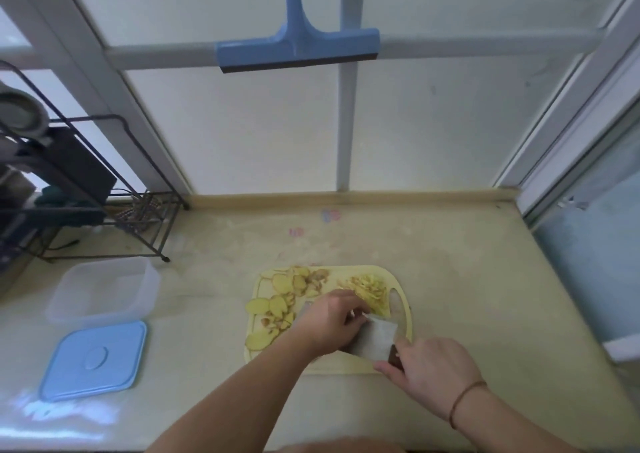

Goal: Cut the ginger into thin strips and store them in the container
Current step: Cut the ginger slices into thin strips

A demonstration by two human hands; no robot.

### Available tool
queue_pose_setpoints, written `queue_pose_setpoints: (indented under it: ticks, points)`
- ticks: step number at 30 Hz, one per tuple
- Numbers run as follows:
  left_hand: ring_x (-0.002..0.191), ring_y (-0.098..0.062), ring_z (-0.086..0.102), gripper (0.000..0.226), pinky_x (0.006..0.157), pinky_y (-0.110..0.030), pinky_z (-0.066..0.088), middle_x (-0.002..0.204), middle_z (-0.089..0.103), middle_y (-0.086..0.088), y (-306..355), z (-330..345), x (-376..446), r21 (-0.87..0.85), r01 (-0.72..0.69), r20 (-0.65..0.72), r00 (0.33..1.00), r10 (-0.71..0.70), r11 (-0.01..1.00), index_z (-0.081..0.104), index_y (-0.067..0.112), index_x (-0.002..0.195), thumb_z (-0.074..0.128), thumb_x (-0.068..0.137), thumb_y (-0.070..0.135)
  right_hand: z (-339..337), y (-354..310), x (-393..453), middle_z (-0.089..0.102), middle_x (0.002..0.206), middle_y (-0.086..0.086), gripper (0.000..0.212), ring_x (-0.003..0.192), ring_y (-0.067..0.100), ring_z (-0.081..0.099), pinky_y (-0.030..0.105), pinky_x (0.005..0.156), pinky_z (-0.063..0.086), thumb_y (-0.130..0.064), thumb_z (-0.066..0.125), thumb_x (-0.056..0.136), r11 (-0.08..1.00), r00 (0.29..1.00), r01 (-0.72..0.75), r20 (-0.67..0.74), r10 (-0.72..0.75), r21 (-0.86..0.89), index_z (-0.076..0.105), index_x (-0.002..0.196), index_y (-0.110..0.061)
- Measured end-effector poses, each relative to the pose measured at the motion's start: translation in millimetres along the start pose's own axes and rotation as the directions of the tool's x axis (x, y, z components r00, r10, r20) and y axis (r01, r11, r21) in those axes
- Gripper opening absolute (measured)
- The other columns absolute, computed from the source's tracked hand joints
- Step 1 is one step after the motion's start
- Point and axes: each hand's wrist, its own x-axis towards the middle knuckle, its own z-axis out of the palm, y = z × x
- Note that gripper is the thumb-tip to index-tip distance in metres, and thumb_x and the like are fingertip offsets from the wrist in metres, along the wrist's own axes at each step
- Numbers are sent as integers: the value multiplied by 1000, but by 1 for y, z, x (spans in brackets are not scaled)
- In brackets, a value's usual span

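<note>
A pale yellow cutting board [346, 366] lies on the counter. Ginger slices [277, 307] cover its left half and a heap of thin ginger strips [369, 290] sits at its far right. My right hand [433, 373] grips the dark handle of a broad cleaver [375, 340], whose blade stands on the board. My left hand [332, 324] lies with curled fingers right against the blade's left side; what it presses down is hidden under it. A clear plastic container [104, 293] stands at the left, with its blue lid [95, 359] lying in front of it.
A black wire rack [86, 193] with dark items stands at the back left of the counter. A blue squeegee [298, 47] hangs on the window frame behind. The counter ends at a glass panel [588, 262] on the right.
</note>
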Motion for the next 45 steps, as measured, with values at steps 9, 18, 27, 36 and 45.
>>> queue_pose_setpoints:
  ticks: [9,18,27,36,45]
  points:
    - [113,0,54,27,100,-6,37,123,63,6,-23,-39,-9,-205,175,-143,968,-206,963,71,11,114,54,97,1,11,9,-6,70,102,-4,111,96,16,68,34,67,38,-82,-33,52,979,990,-139,5,139,152,53,101,-33]
    - [99,-28,65,32,85,-42,56,110,72,3,-83,-41,-93,245,265,-113,963,-244,933,76,23,106,60,83,37,17,2,-12,32,50,6,59,36,12,29,16,41,27,-70,42,88,-99,857,-491,500,124,866,45,74,-12]
    - [126,-28,48,37,105,-38,41,133,57,-6,-90,-44,-87,-117,645,-339,689,-641,755,64,12,129,66,94,20,17,-17,2,31,53,6,57,37,13,27,18,43,23,-67,42,91,40,875,-477,469,119,878,43,71,-13]
    - [107,-24,59,41,88,-34,51,118,60,-4,-107,-64,-70,-56,773,-150,619,-771,632,61,17,130,68,89,19,22,-16,9,33,50,5,57,36,13,28,18,43,23,-64,42,93,52,880,-466,456,137,883,43,69,-13]
    - [70,-5,54,15,57,-17,41,83,62,8,-112,-114,-66,-76,708,-19,703,-711,702,77,20,105,76,89,21,26,-15,12,34,51,5,58,37,14,29,19,43,24,-66,42,92,63,884,-457,446,137,887,43,67,-14]
